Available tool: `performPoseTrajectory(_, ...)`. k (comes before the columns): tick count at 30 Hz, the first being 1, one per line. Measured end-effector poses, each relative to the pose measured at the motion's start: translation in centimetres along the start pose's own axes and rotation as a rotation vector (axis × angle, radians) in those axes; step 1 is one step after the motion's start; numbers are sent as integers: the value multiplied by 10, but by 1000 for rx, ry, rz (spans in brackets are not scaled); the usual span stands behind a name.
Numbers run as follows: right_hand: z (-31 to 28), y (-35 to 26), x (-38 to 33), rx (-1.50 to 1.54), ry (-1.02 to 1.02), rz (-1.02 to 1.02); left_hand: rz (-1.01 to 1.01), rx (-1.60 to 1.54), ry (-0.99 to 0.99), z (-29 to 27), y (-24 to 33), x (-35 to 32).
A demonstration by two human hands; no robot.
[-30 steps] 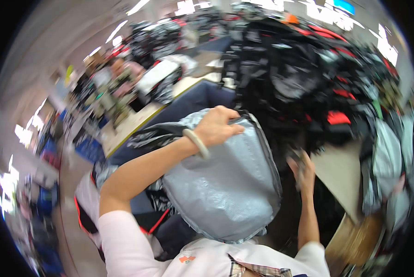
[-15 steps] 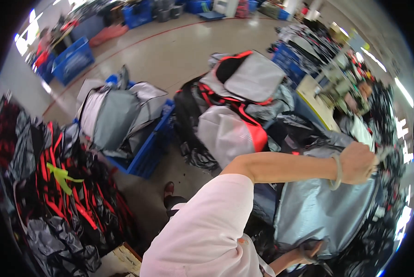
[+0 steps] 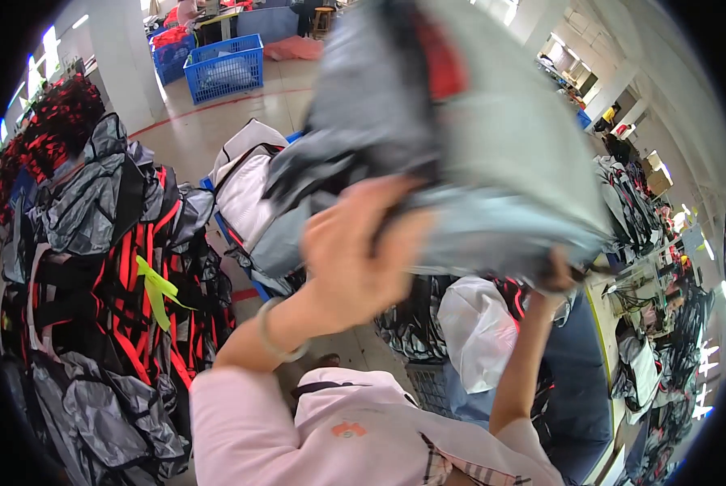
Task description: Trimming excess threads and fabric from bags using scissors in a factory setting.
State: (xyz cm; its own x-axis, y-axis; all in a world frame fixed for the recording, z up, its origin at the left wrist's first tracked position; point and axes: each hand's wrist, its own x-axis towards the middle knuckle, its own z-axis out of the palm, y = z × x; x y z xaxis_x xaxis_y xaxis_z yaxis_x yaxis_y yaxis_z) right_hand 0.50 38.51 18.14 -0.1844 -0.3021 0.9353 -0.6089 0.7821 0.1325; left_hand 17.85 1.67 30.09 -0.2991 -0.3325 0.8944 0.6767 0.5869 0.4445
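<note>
Head view shows a grey fabric bag (image 3: 508, 121) with a red patch (image 3: 445, 65) and a shiny silvery lower side, raised in front of the person and blurred; the left hand (image 3: 351, 271), a pale bracelet (image 3: 275, 336) at its wrist, is bent at the bag's near left edge, fingers curled, though blur keeps me from telling how firmly it grips; the right hand (image 3: 554, 279) is at the lower right corner, its fingers partly hidden, and whether they are closed on the fabric I cannot tell.

To the left stands a heap of black-and-grey bags with red straps (image 3: 128, 316), a yellow-green ribbon (image 3: 159, 292) lying across it; between heap and raised bag, a white-and-grey bag (image 3: 245, 198) lies in a blue crate (image 3: 209, 185); beneath the raised bag, left of the right forearm, is a whitish fabric piece (image 3: 478, 332); farther off, another blue basket (image 3: 225, 74) stands on the floor (image 3: 298, 81).
</note>
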Motion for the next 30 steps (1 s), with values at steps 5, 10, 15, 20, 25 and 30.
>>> performPoseTrajectory(5,118,-142,6,1190,58,1406,-690,579,-398,-112,-191,-201)
performPoseTrajectory(10,96,-135,-42,1036,48,1601,-1105,603,-474,-122,-295,-292)
performPoseTrajectory(15,3,-79,-67,640,155,1556,-1515,106,-658,-117,-298,-220)
performPoseTrajectory(20,-109,-64,-95,248,203,1532,-1074,481,-757,-143,-346,-33)
performPoseTrajectory(25,-148,-101,-95,92,430,1704,-520,716,-1100,-41,-423,-125)
performPoseTrajectory(30,-217,-147,-102,-119,534,1767,-730,844,-1513,60,-401,-248)
